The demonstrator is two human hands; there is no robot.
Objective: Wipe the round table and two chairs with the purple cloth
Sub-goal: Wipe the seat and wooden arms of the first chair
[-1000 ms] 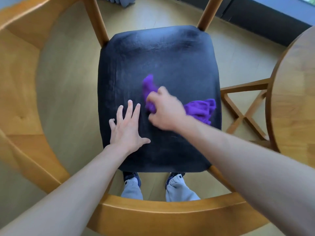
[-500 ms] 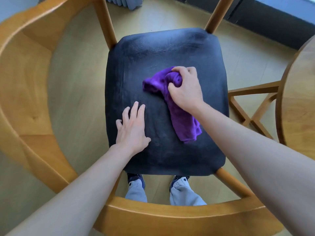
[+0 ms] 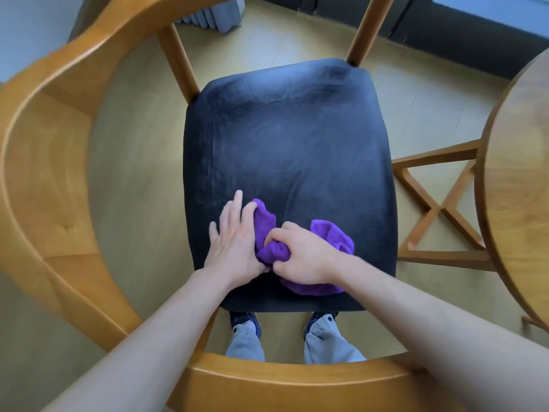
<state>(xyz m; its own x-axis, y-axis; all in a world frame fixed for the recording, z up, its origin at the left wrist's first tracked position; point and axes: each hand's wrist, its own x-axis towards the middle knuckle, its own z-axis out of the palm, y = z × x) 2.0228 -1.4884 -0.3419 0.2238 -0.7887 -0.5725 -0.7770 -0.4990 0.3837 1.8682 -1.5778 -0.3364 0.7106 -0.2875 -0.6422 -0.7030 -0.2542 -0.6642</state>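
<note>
Pale wooden floor (image 3: pixel 139 162) with a faint grain lies under everything, and beyond the hands a dark band of wall runs below a window. A grey pleated curtain hem (image 3: pixel 217 16) hangs down to the floor far ahead of the left hand.

The chair (image 3: pixel 59 162) is of honey-coloured varnished wood, with a wide curved backrest that bends around both forearms and two round sloping legs past the seat. Its seat (image 3: pixel 285 138) is a rounded square pad of black leather-like material, smooth, slightly creased, with dull greyish streaks on the far half.

The purple cloth (image 3: pixel 332 236) is soft and fuzzy, like microfibre, and it lies bunched on the near part of the seat, between and under the hands. The right hand (image 3: pixel 306 257) has its fingers curled into the bunched cloth and grips it, pressing it on the seat. The left hand (image 3: pixel 234 242) lies flat on the seat just beside, fingers straight and close together, its inner edge touching the cloth.

To the right of the right hand is the round worktop (image 3: pixel 517 185), smooth wood in a slightly darker brown, on a crossed wooden base (image 3: pixel 439 209).

Below the seat edge, grey trouser cuffs (image 3: pixel 246 343) and dark shoes are seen. No writing or label can be read anywhere.
</note>
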